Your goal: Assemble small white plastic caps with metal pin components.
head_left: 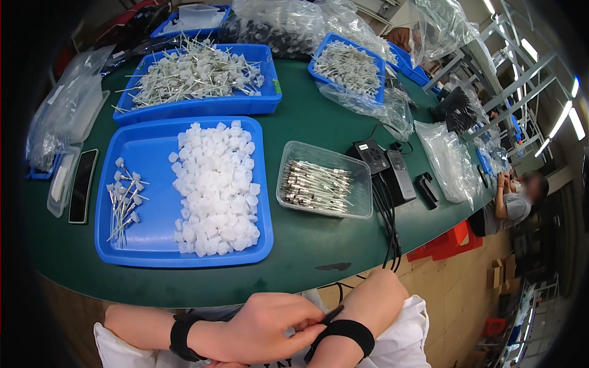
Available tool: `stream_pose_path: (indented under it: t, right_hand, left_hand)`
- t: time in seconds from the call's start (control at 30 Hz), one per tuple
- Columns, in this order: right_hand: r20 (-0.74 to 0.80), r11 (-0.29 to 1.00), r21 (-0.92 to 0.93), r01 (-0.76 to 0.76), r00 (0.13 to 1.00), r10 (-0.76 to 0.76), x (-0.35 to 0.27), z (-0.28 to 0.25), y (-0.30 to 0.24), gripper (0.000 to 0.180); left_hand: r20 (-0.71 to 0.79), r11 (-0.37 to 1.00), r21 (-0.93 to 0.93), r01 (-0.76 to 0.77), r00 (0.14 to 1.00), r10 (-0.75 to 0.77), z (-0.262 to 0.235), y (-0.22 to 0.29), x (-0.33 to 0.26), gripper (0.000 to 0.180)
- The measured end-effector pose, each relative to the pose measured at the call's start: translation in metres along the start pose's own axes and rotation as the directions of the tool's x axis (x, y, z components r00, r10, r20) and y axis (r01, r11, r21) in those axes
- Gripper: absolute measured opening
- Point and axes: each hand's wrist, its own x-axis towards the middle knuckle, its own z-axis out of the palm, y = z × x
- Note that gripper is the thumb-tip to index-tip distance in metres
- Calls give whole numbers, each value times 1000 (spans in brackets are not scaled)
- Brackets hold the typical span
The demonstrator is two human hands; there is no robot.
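My left hand (264, 325) reaches across my body at the table's near edge. Its thumb and forefinger pinch the loose end of a black wrist strap (353, 330) that is wrapped round my right wrist. A second black band (182, 336) circles my left wrist. Of my right hand little shows; its fingers are mostly hidden beneath the left hand and below the picture's lower edge. Just beyond lies a blue tray (150, 248) with a heap of white plastic caps (216, 184) and a few thin rods with white heads (127, 199).
A clear tub (325, 213) holds metal-ended rods (316, 184). Beside it are black boxes (399, 178) with cables. Bins of white-headed rods (196, 76) stand behind, among plastic bags (445, 162). A phone (83, 187) lies left. Another person (512, 205) sits at far right near a red stool (451, 240).
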Motion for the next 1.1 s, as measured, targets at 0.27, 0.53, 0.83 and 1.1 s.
stream_pose_path:
  t: [0.27,0.53,0.83,1.1]
  right_hand:
    - [21,997,-16,-72,997,72,3,3,-4,11]
    - [28,989,-36,-142,989,143,6,8,-12,11]
    - [45,975,-57,-214,975,217,10,12,-23,11]
    - [67,958,-57,-279,957,283,2,13,-43,12]
  left_hand:
    - [10,887,132,-442,895,445,9,-2,5,19]
    - [234,914,-288,287,946,-224,-9,8,14,28]
    - [260,978,-194,75,965,-23,-4,1,21,23]
    - [91,788,-395,472,874,-478,-7,-1,13,10]
